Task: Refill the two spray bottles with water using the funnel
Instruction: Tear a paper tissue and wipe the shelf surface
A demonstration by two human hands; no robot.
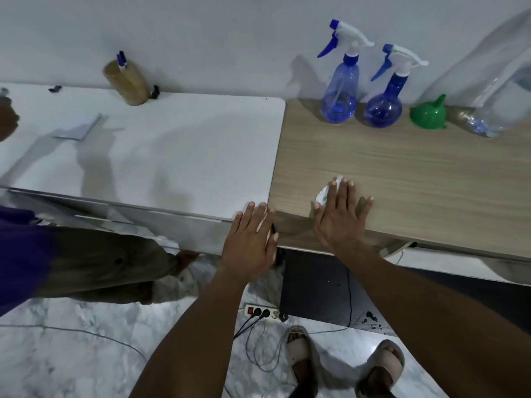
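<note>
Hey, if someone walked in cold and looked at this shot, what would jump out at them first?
Probably the tall blue spray bottle and the round blue spray bottle at the back of the wooden table, with the green funnel just right of them. Next, the right hand pressing flat on a white wad near the front edge.

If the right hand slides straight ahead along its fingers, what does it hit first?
The right hand rests on a white tissue, which would slide along with it. Beyond that the wooden table is bare up to the taller spray bottle, probably its right side; depth is uncertain.
</note>
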